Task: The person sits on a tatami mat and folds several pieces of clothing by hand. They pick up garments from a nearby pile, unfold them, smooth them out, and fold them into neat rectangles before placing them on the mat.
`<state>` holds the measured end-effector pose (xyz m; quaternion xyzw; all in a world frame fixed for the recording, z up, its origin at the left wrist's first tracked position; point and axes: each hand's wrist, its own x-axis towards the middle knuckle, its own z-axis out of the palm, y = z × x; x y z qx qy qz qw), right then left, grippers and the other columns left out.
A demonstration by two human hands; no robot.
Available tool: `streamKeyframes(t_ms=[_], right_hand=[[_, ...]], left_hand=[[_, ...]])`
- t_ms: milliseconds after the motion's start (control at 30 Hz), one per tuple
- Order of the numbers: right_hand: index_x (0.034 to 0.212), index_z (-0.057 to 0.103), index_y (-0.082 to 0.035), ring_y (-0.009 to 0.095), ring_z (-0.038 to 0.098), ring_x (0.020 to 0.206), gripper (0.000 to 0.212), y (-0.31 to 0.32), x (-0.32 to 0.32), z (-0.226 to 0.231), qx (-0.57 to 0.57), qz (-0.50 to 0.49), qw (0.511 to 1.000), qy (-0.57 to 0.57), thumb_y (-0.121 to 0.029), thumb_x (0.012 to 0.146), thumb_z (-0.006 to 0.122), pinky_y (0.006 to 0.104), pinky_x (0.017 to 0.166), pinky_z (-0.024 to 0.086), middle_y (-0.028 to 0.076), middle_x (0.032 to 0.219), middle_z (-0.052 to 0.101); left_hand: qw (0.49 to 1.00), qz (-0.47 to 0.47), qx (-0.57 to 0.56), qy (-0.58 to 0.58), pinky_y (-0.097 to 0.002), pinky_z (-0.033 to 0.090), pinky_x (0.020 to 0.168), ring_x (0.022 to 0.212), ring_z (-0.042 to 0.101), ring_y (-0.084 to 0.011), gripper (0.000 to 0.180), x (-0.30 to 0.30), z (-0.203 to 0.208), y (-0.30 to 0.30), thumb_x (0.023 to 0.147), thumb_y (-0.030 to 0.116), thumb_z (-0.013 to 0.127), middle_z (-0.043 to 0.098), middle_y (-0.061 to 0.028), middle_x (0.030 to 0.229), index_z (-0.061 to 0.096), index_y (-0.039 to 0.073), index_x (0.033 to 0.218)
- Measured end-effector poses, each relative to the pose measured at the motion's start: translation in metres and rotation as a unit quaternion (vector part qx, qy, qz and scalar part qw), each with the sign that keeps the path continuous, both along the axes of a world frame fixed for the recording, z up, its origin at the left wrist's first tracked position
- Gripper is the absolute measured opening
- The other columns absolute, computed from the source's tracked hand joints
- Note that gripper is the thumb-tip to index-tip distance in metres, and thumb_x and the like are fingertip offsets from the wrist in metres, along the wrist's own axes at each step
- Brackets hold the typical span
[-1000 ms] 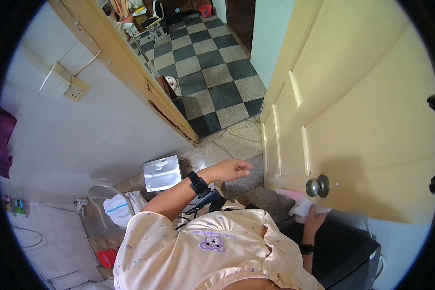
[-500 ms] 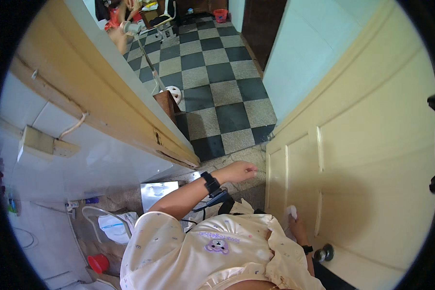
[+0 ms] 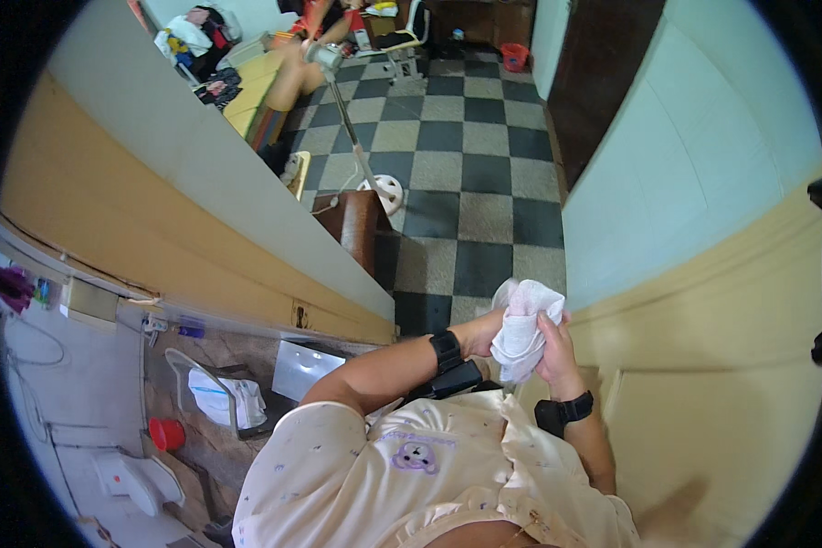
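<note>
White cloth (image 3: 523, 331) is up, bunched, not spread; right hand (image 3: 555, 353) grips it, left hand (image 3: 482, 334) meets it, grip hidden.

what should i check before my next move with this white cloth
1. Right hand gripping the white cloth: ok, closed on its right side.
2. Left hand grip secure: cannot tell, fingers hidden behind the cloth.
3. Cloth dry: cannot tell.
4. Cream door open: ok, checkered floor shows beyond.
5. Standing fan upright: ok.
6. Footing: cannot tell, feet out of view.
</note>
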<state>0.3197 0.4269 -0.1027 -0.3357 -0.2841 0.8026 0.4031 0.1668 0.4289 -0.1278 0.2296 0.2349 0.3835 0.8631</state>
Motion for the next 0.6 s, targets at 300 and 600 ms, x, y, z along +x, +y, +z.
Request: streamKeyframes(t_ms=[300,600], right_hand=[[0.140,0.041,-0.009,0.023,0.050,0.124,0.052,0.095,-0.023,-0.035,-0.049,0.057,0.997,0.001,-0.038,0.098,0.050,0.0384,0.106,0.039,0.008,0.133,0.053],[0.128,0.054,-0.010,0.021,0.061,0.105,0.041,0.185,-0.065,-0.001,-0.042,0.033,0.997,0.056,-0.036,0.098,0.048,0.0339,0.094,0.048,0.006,0.118,0.062]], left_hand=[[0.984,0.151,-0.088,-0.024,-0.0352,0.051,0.092,0.106,0.062,-0.0184,0.048,-0.047,0.030,0.066,0.101,0.051,0.033,0.060,-0.0053,0.120,0.050,0.016,0.129],[0.929,0.223,0.177,0.238,-0.0322,0.037,0.105,0.124,0.049,-0.0224,0.046,-0.053,0.036,0.151,0.104,0.031,0.032,0.055,-0.0154,0.131,0.046,0.001,0.136]])
